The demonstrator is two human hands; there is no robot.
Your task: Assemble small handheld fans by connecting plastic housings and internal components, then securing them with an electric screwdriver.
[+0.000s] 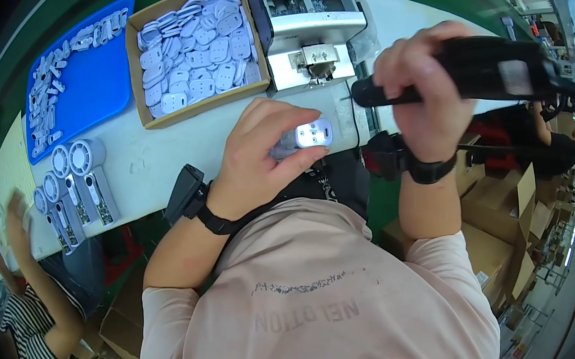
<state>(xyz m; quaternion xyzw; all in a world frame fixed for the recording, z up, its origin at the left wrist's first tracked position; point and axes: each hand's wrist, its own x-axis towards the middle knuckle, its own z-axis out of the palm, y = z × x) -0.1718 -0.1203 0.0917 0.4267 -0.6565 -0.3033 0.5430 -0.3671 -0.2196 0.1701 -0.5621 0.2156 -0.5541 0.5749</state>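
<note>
My left hand (256, 155) is closed around a small pale plastic housing (314, 134), thumb and index finger on its sides. Its rounded end plate faces up, brightly lit, with several small holes; the rest is hidden in my palm. In my right hand (426, 83) is a black electric screwdriver (486, 69), held roughly level, with its thin tip pointing left. That tip is apart from the housing, up and to its right. Several grey handheld fans (87, 157) with round heads and circuit boards showing in their handles lie on the table at left.
A cardboard box (203, 107) full of white plastic plates stands ahead. Left of it lies a blue tray (92, 81) with small parts along its edges. A silver machine (312, 29) stands behind the housing. At far left another person's hand (15, 213) is over the table (136, 176).
</note>
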